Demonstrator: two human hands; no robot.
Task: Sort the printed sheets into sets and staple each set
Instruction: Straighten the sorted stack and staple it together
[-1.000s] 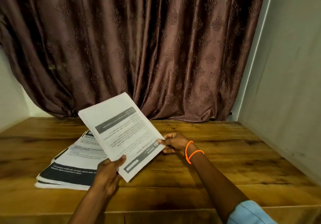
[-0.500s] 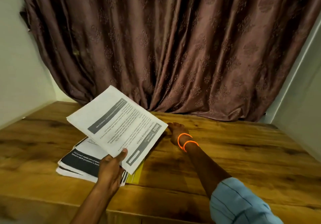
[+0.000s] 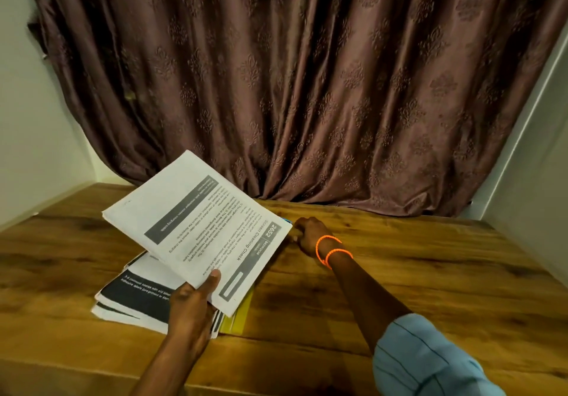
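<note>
- Several layers deep, loose pile of printed sheets [image 3: 135, 300] at the left of the wooden table [image 3: 430, 272], edges fanned and uneven; likely to slide further apart or mix pages between sets if nudged.
- Left hand [image 3: 187, 309] gripping the held set [image 3: 190, 226] at its near edge only, thumb on top, fingers beneath; raised and tilted above the pile. Risks sagging or fanning at the far corner, so a staple could miss the back pages.
- Yellow folder [image 3: 239, 312] poking out beneath the pile's right edge; could get dragged along if the pile shifts.
- Small blue object [image 3: 288, 220] just showing behind the held set's right corner, too hidden to identify.
- Right hand [image 3: 307, 235] low over the table just beside that corner, fingers curled downward; cannot tell whether grasping anything. Reaching half blind behind the paper, so may bump the held set's corner and skew the pages.
</note>
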